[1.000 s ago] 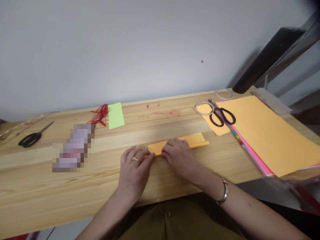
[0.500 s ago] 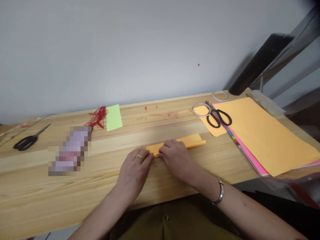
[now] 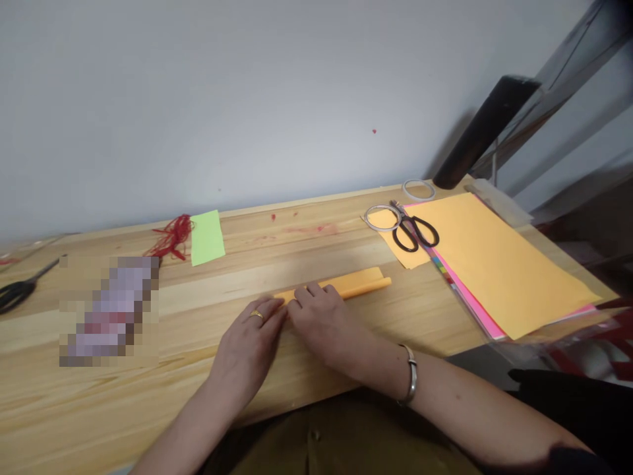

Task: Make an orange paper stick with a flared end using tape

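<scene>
While the left hand (image 3: pixel 247 346) holds orange paper (image 3: pixel 364 284), the right (image 3: pixel 326 324) clasps it.

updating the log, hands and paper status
Left hand, right hand both on orange paper. Paper partly rolled, flat strip showing. Scissors at right, apart from it.

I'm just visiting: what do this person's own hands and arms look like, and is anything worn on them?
Both hands are gloveless. The left hand wears a gold-coloured ring. The right hand has no ring that I can see, but a silver-coloured bracelet circles that wrist. No sleeve covers either visible forearm, and no markings stand out clearly.
</scene>
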{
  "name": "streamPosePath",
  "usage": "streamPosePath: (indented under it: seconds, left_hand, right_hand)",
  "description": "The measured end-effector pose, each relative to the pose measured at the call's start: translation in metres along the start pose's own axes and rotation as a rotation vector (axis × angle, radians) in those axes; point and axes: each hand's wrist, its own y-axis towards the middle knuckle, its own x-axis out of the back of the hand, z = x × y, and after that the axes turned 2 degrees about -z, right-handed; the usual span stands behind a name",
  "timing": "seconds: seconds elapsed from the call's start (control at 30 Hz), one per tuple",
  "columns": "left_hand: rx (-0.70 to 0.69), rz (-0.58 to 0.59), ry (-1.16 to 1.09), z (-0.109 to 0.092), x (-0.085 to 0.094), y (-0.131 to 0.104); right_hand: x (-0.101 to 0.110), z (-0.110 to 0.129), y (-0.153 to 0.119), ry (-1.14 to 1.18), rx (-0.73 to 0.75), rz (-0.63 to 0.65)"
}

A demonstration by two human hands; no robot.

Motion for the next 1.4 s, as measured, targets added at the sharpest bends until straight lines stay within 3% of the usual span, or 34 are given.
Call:
streamPosePath:
  seconds: [0.2, 0.37, 0.57, 0.77, 0.87, 0.93, 1.0, 1.07, 1.13, 1.2, 1.27, 1.4]
  left_hand:
    - [-0.039, -0.008, 0.032, 0.001, 0.006, -0.009]
    - [-0.033, -0.001, 0.063, 0.002, 0.006, -0.013]
    - [-0.054, 0.013, 0.090, 0.002, 0.005, -0.015]
    - [0.005, 0.051, 0.058, 0.001, 0.004, -0.015]
    - [0.002, 0.054, 0.084, 0.002, 0.004, -0.016]
    - [-0.014, 0.046, 0.083, 0.002, 0.003, -0.016]
    - [-0.018, 0.033, 0.065, 0.002, 0.004, -0.016]
    - [-0.008, 0.020, 0.052, 0.001, 0.006, -0.015]
    - [-0.005, 0.029, 0.039, -0.001, 0.009, -0.013]
    - [-0.020, 0.056, 0.029, -0.003, 0.012, -0.011]
    - [-0.040, 0.059, 0.032, -0.003, 0.012, -0.011]
    - [-0.055, -0.001, 0.102, 0.001, 0.006, -0.015]
  right_hand:
    - [0.008, 0.000, 0.000, 0.065, 0.012, 0.070]
    - [0.003, -0.010, -0.004, 0.065, 0.001, 0.058]
    - [0.017, -0.059, -0.020, 0.066, -0.149, 0.192]
    - [0.042, -0.118, -0.057, 0.090, -0.319, 0.206]
    - [0.058, -0.134, -0.071, 0.040, -0.414, 0.250]
    - [0.064, -0.126, -0.070, -0.051, -0.505, 0.213]
    - [0.059, -0.099, -0.061, -0.041, -0.456, 0.068]
    - [0.040, -0.059, -0.046, 0.023, -0.246, -0.153]
    - [0.013, -0.018, -0.032, 0.093, -0.007, -0.241]
    - [-0.013, 0.010, -0.022, 0.164, 0.054, -0.200]
    - [-0.030, 0.021, -0.020, 0.190, 0.040, -0.158]
    - [-0.031, -0.001, -0.038, 0.139, 0.063, -0.068]
